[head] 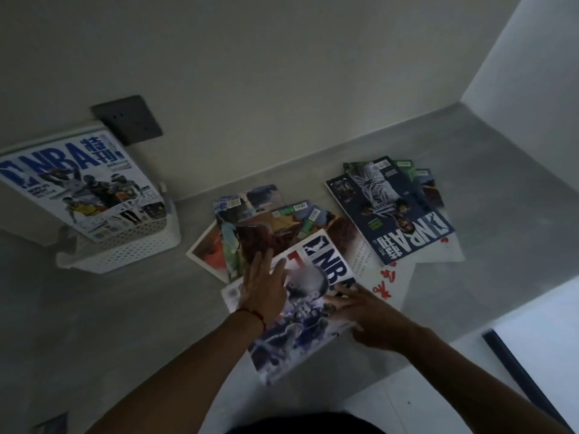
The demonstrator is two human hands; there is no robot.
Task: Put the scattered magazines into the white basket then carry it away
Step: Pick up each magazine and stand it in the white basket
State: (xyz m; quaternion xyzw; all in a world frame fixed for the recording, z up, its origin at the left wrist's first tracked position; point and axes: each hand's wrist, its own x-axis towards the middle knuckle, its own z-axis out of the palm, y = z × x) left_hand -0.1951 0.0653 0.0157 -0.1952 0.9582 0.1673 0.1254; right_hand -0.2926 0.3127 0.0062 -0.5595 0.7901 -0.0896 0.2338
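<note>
A white perforated basket point(131, 249) stands at the left of the grey counter, and an NBA magazine point(78, 183) lies tilted across its top. Scattered magazines point(266, 227) lie fanned in the middle. A dark blue NBA magazine point(404, 214) tops another pile to the right. Nearest me lies a white and purple NBA magazine point(310, 305). My left hand point(263, 286) rests flat on its left part, fingers spread. My right hand point(372, 314) grips its right edge, fingers on top of the cover and thumb at the edge.
A dark wall socket point(128, 120) sits above the basket on the back wall. A white sheet with red marks point(394, 277) lies under the right pile. The counter's front edge point(423, 352) drops to a white floor at the lower right.
</note>
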